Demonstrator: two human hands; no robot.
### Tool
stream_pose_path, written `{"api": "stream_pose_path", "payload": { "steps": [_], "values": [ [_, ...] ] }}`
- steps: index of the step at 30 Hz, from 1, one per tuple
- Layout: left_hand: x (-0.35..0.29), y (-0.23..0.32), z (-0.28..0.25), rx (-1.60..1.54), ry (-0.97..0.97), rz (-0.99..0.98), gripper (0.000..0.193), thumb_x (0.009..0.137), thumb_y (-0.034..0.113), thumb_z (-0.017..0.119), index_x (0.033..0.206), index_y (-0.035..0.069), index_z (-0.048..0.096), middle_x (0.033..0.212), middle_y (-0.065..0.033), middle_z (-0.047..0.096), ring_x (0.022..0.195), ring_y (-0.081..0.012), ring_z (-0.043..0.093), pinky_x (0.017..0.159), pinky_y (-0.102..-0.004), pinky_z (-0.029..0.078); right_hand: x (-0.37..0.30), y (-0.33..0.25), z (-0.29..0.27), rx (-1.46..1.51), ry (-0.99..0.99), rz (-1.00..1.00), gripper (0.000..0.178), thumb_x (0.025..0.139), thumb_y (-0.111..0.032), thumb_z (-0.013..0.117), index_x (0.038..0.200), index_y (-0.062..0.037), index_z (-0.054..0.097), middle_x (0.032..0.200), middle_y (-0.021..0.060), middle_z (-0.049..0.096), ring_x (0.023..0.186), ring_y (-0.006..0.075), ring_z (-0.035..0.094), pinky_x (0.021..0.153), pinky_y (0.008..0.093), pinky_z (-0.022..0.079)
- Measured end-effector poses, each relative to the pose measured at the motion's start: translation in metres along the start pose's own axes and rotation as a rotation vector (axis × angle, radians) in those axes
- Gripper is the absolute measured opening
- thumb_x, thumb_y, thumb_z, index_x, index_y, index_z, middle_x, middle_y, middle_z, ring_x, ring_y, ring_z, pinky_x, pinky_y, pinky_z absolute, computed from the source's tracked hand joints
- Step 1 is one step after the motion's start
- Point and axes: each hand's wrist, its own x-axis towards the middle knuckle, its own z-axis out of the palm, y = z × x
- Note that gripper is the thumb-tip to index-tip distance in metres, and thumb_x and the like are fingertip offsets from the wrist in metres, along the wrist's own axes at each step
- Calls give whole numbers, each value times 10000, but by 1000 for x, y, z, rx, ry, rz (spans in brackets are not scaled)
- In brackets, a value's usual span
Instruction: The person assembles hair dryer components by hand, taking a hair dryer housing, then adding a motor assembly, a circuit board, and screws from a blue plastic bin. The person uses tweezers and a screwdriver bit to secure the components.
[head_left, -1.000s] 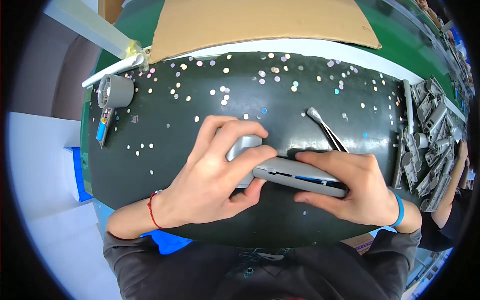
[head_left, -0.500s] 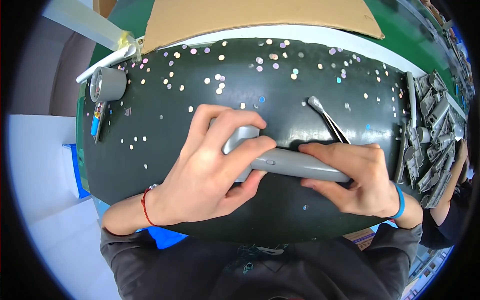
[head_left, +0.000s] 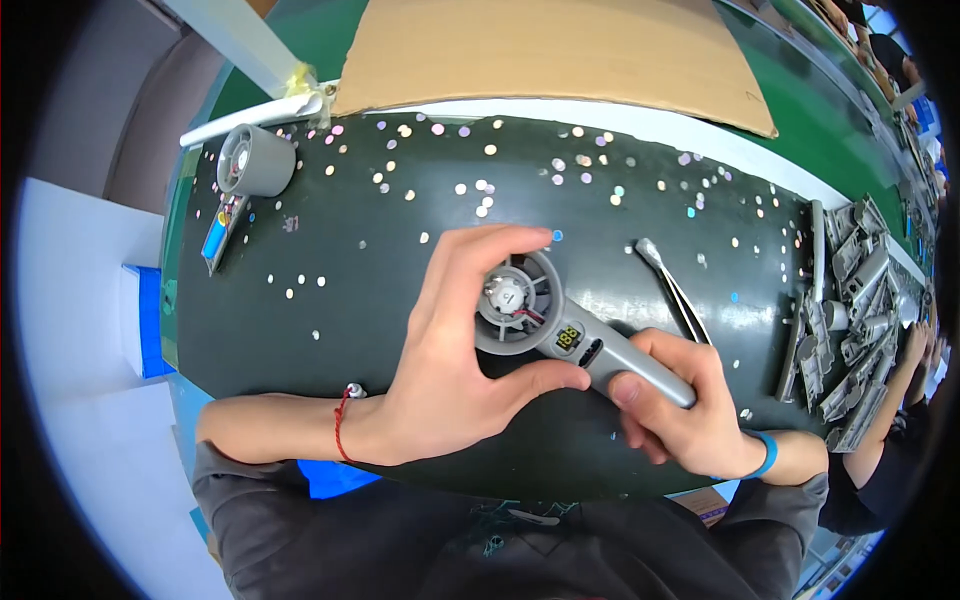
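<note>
A grey handheld fan [head_left: 628, 362] lies between my two hands with its round head facing up. Inside the head, the motor hub and a red wire show; a small lit display sits on the neck beside a dark slot. My left hand [head_left: 452, 335] curves round the head, fingers over the far side and thumb against the neck. With thumb and fingers, my right hand [head_left: 682, 402] grips the end of the handle. A pair of metal tweezers [head_left: 672, 287] rests on the dark mat [head_left: 370, 310] just beyond that hand.
Another grey fan head [head_left: 262, 163] with a blue battery [head_left: 215, 238] stands at the far left. Grey plastic shells [head_left: 862, 300] are piled at the right, near another person's arm [head_left: 890, 400]. Small round stickers dot the mat; a cardboard sheet [head_left: 550, 55] lies behind.
The fan has turned from its side so that its open head and display now face up. My left hand has opened wider round the head; the right hand has shifted lower along the handle.
</note>
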Motion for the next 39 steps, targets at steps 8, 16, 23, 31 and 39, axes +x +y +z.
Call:
{"api": "stream_pose_path", "payload": {
  "steps": [8, 16, 23, 31, 39],
  "values": [
    [2, 11, 4, 40, 113, 12, 821, 657, 76, 923, 1366, 67, 509, 1286, -168, 510, 1116, -344, 560, 947, -416, 490, 3, 12, 5, -106, 77, -170, 251, 1007, -255, 675, 999, -4, 671, 706, -29, 609, 591, 29, 542, 507, 218, 413],
    [11, 4, -25, -65, 55, 109, 1022, 758, 205, 896, 1530, 21, 250, 1550, -217, 330, 1450, -334, 353, 1186, -462, 289, 7, -6, -18, 31, -58, -68, 308, 1040, -366, 595, 1008, -60, 601, 593, 35, 543, 423, 56, 414, 389, 233, 294],
    [25, 1, -54, 689, 175, 49, 679, 785, 86, 779, 1399, 38, 493, 1457, -218, 430, 1385, -416, 402, 1158, -496, 326, 154, -115, -131, 21, 139, -361, 437, 1039, -472, 558, 1197, -69, 621, 797, 4, 667, 457, 14, 453, 395, 156, 368],
    [28, -53, -158, 1205, 400, -464, 633, 866, 300, 767, 1388, 65, 498, 1322, -225, 579, 1213, -406, 577, 972, -502, 483, 171, -123, -150, -855, 660, -711, 549, 976, -301, 668, 1390, 22, 510, 1278, 175, 661, 761, 190, 737, 624, 311, 601],
    [63, 16, -123, 999, 12, -558, 639, 927, 518, 656, 754, -97, 626, 613, -261, 603, 593, -429, 613, 627, -505, 497, 4, 1, -45, -1505, 357, -670, 453, 941, -307, 672, 1333, -110, 561, 1020, 90, 625, 890, 264, 667, 717, 389, 584]
  ]
}}
